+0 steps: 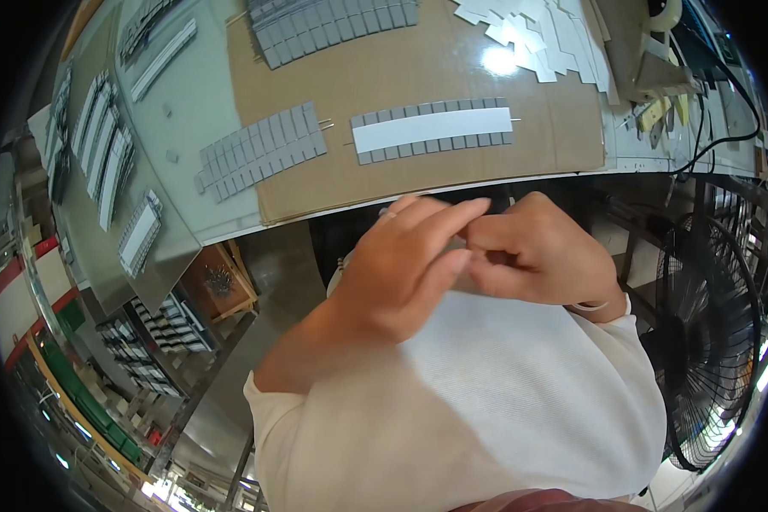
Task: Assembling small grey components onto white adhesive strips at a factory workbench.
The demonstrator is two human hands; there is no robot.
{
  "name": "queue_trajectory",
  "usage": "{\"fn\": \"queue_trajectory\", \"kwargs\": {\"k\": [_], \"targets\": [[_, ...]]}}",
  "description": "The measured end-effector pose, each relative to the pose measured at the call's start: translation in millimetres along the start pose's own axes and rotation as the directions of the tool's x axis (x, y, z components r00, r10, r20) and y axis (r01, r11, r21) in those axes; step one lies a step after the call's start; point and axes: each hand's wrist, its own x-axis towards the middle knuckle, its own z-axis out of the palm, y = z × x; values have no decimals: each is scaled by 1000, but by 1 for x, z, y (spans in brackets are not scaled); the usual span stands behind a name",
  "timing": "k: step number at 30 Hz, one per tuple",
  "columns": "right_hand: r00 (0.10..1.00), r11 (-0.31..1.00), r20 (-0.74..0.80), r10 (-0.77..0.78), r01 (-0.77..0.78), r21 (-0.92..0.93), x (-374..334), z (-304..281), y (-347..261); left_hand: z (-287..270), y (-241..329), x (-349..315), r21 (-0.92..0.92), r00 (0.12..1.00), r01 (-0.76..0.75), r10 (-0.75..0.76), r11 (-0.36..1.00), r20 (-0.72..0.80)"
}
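Both my hands are raised in front of my chest, just off the table's near edge, with their fingertips close together. My left hand [401,269] has its fingers stretched out and its thumb apart, somewhat smeared by motion. Curled fingers and a bent thumb close my right hand [546,252]; whether something small is between them is hidden. Nearest to the hands, on a brown cardboard sheet [555,145], lies a row of grey blocks with a white strip [431,128] along its middle. To its left, partly on the cardboard, are bare rows of grey blocks [264,152].
More grey block rows [337,30] lie at the back, with loose white card strips [542,38] to their right. Finished-looking strips [102,149] stand grouped at the left. A black fan [700,341] is at my right; a wooden drawer [218,282] sits below left.
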Motion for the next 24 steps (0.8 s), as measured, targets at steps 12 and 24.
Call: {"fn": "queue_trajectory", "kwargs": {"k": [12,24], "targets": [[996,1000,89,1,-1,6,2,-6,-6,-15,-11,-38,-650,793,397,-598,649,-113],[911,988,-386,147,-120,94,-17,-17,-4,-23,0,-31,-462,834,344,-492,817,-249]]}}
